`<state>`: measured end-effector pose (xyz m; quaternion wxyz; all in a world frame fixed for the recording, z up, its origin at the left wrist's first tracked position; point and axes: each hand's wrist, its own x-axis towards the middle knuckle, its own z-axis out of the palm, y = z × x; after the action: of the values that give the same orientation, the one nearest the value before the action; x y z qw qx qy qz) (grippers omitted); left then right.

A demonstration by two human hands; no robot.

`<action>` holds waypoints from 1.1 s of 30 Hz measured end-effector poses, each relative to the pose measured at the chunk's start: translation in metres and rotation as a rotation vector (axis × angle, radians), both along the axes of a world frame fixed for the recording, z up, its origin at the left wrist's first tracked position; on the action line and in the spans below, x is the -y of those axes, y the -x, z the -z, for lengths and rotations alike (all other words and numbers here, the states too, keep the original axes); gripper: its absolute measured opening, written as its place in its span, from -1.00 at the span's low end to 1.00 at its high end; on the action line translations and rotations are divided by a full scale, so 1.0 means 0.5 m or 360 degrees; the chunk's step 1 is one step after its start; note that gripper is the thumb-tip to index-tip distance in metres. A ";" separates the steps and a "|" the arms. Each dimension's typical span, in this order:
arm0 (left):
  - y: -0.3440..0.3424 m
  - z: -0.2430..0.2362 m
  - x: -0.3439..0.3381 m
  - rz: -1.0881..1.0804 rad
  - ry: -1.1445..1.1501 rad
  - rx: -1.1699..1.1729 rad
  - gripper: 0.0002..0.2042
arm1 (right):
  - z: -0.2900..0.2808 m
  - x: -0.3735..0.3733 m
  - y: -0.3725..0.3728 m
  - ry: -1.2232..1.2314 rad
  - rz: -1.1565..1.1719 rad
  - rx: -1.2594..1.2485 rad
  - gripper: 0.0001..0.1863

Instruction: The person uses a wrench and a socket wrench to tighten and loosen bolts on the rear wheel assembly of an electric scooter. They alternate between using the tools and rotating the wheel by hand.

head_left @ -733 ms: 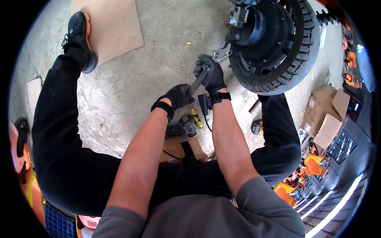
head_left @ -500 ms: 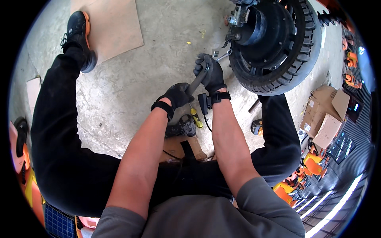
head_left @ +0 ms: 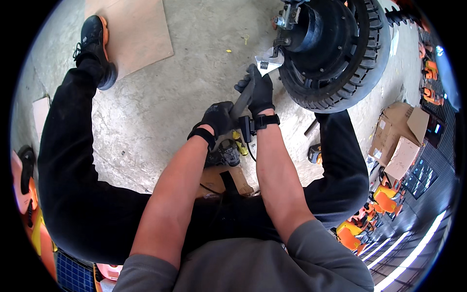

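An adjustable wrench (head_left: 268, 63) with a bright head and a grey handle is in both my gloved hands. My right hand (head_left: 261, 91) closes round its upper handle, just below the head. Lower down, my left hand (head_left: 218, 118) wraps the handle's near end. The head is next to the metal bracket (head_left: 280, 43) beside the wheel (head_left: 335, 53); whether its jaws sit on anything I cannot tell. Thick black tread rings the wheel, and its hub is dark.
Between my legs a power drill (head_left: 228, 152) and a yellow-handled tool (head_left: 240, 142) lie near a cardboard piece (head_left: 209, 180). A battery pack (head_left: 314, 154) is by my right leg. Open cardboard boxes (head_left: 396, 134) stand at right. A brown sheet (head_left: 136, 36) covers floor at upper left.
The wrench's head has turned and now shows bright and broad by the bracket. Both hands stay closed on the handle. A thin shiny spanner seen beside the right hand earlier no longer shows.
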<state>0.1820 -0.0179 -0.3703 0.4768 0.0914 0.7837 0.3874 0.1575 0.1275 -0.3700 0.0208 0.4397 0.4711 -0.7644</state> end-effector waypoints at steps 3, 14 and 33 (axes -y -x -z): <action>-0.020 0.001 -0.007 -0.0034 -0.0042 -0.0271 -0.71 | -0.008 0.007 0.005 -0.0214 0.0004 0.0062 -0.73; -0.054 -0.009 -0.043 -0.0014 -0.0135 -0.0246 -0.76 | -0.016 -0.007 0.004 -0.0629 -0.0227 0.0230 -0.81; -0.026 0.012 -0.042 -0.0007 -0.0715 0.0593 -0.90 | -0.014 -0.074 -0.027 -0.0003 -0.0378 0.0088 -0.76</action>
<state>0.1949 0.0033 -0.3765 0.5795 0.1204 0.5774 0.5624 0.1711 0.1648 -0.3631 0.1237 0.4017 0.5199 -0.7437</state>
